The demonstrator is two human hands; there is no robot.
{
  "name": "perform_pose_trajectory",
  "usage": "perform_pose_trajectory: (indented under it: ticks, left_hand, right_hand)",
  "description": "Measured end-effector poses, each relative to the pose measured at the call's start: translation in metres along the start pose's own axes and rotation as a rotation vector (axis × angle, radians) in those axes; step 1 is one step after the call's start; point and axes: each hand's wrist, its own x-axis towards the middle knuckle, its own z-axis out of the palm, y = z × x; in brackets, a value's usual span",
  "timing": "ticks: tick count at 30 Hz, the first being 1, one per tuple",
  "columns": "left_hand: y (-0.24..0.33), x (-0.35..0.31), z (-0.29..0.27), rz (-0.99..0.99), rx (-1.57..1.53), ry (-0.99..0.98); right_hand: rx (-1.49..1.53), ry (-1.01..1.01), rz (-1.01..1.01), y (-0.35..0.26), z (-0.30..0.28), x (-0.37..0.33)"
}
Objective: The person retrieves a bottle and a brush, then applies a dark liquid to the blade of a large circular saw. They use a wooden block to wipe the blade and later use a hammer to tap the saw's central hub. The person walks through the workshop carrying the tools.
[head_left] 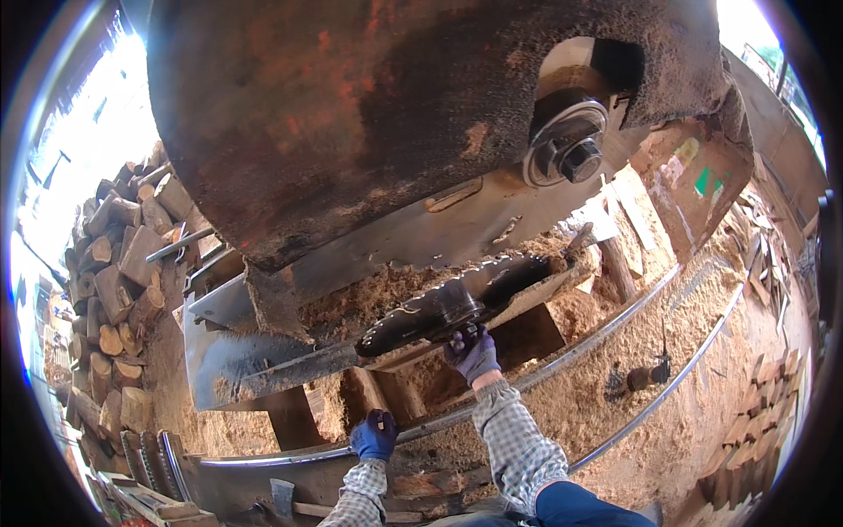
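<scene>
My right hand [472, 353], in a purple-grey glove, is closed at the hub [458, 303] of a dark round disc [408, 325] with shiny spots along its rim. The disc sits tilted in a sawdust-filled opening under a large rusty housing [351, 114]. What the fingertips grip at the hub is partly hidden. Lower and to the left, my left hand [375, 436] wears a blue glove and is curled into a fist beside the long metal rail [290, 460]. A small pale spot shows at its fingers; I cannot make out what it holds.
A large bolt with a washer [575, 158] sticks out of the housing's slot. Stacked logs [114, 299] stand at the left, cut wood pieces [755, 430] at the right. Sawdust [597, 404] covers the ground. A second metal strip [676, 378] curves past a small dark device [648, 376].
</scene>
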Motion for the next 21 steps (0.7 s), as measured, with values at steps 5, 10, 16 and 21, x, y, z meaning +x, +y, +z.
perform_pose_trajectory:
  ticks: [5, 10, 16, 21]
  left_hand:
    - [0.01, 0.001, -0.004, -0.004, 0.015, 0.011]
    - [0.006, -0.002, -0.003, -0.017, 0.013, -0.035]
    - [0.011, 0.001, -0.003, -0.003, 0.05, 0.007]
    - [0.009, 0.004, -0.001, -0.011, 0.074, -0.039]
  right_hand:
    - [-0.785, 0.191, -0.678, 0.008, 0.001, -0.008]
    - [-0.076, 0.07, 0.156, -0.007, -0.005, -0.002]
    - [-0.671, 0.152, -0.626, 0.006, 0.002, -0.005]
    - [-0.409, 0.043, -0.257, -0.001, -0.028, 0.025]
